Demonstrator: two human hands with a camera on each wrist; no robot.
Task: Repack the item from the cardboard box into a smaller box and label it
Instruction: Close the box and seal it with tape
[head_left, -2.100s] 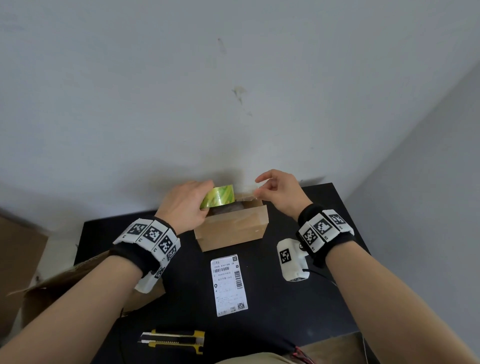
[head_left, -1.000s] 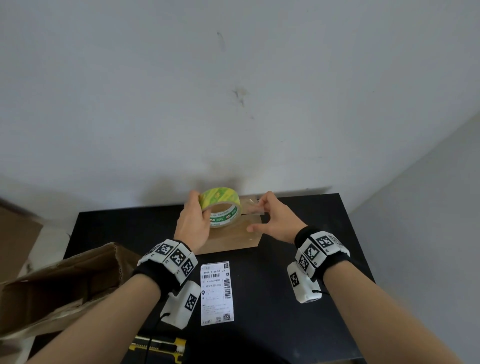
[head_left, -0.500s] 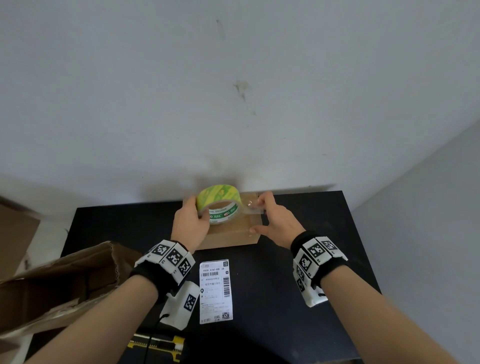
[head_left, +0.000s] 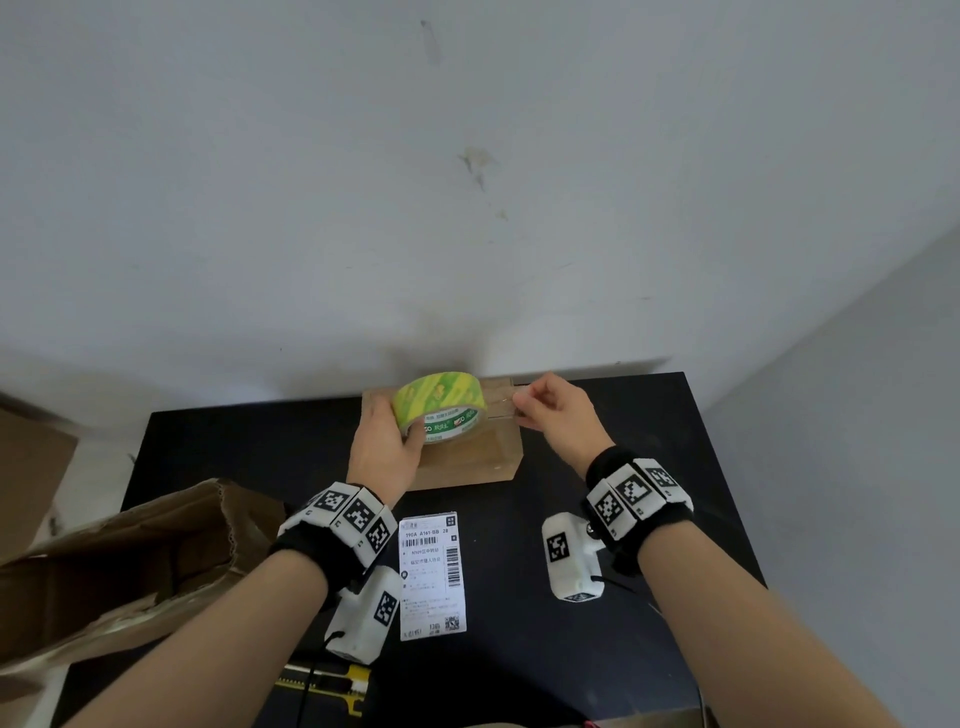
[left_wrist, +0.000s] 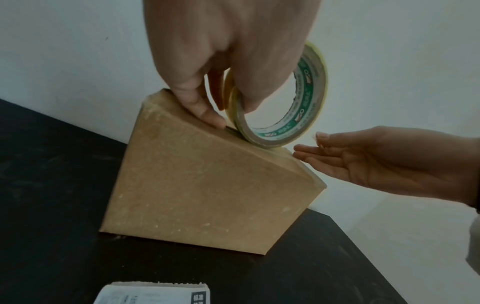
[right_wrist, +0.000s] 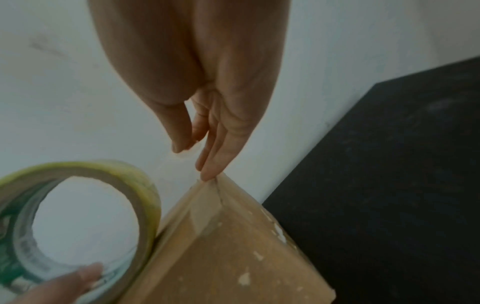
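A: A plain white wall fills the top of the frame, and a black table (head_left: 597, 519) sits below it. Where is the thing being packed?

B: At the centre of the frame, against the wall: the small box (head_left: 467, 457), closed. The roll of tape (head_left: 441, 410) stands on its top. The left hand (head_left: 382, 449) grips the roll, thumb through the core. The right hand (head_left: 558, 418) pinches the free end of the clear tape strip (head_left: 501, 408) between thumb and forefinger, its other fingers straight and touching the box's right edge.

A: How will it handle?

B: The box looks light and stiff enough to press on, so I would guess it slides on the smooth table unless held down. The strip is thin and sticky; it likely folds on itself if slack. Best held at its very end, taut.

A: And the rest?

B: The shipping label (head_left: 432, 574) lies flat lower centre, a big cardboard box (head_left: 130, 561) is lower left, and a yellow utility knife (head_left: 332, 688) is at the bottom edge.
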